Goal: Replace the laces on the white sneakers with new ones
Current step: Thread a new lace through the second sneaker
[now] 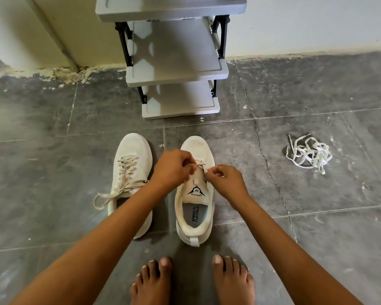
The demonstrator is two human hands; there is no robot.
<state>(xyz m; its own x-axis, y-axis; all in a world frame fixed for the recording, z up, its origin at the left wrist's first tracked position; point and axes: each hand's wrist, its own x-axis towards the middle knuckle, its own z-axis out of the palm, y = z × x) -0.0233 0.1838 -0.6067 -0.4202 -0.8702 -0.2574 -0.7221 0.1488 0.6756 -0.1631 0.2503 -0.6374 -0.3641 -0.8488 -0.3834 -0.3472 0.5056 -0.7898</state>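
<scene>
1. Nearest the lens: two bare feet (151, 282), flat on the floor just behind the heel of the open white sneaker (198, 148).
2. Open white sneaker itself: low and rounded, soft fabric upper yellowed at the toe, thick pale sole, flat fabric pull tab (194, 241) at the heel, toe-end turned away from the feet.
3. Inside its mouth: a light grey insole (196, 213) printed "SPEED & FLEXIBLE". On the tongue just ahead of that, a black triangular label (195, 191) reading "SPEED".
4. Over its tongue: left hand (173, 170), fingers curled, pinching a thin cream lace (199, 165) near the front eyelets.
5. At its right edge: right hand (226, 179), fingers tightly curled, pinching the same lace by the right-side eyelets.
6. Just left of it, close but apart: second white sneaker (132, 155), threaded with a flat beige lace (125, 170), loose ends trailing off its side, rear part hidden under the bare left forearm.
7. Well to its right: tangled heap of flat white laces (308, 154), loose on the floor.
8. Beyond its toe, against the pale wall: grey plastic shoe rack (176, 71), smooth flat shelves stacked on black side struts.
9. Beneath it: dark grey square floor tiles (317, 95), scuffed, paint-flecked, cracked along a joint to its right.
</scene>
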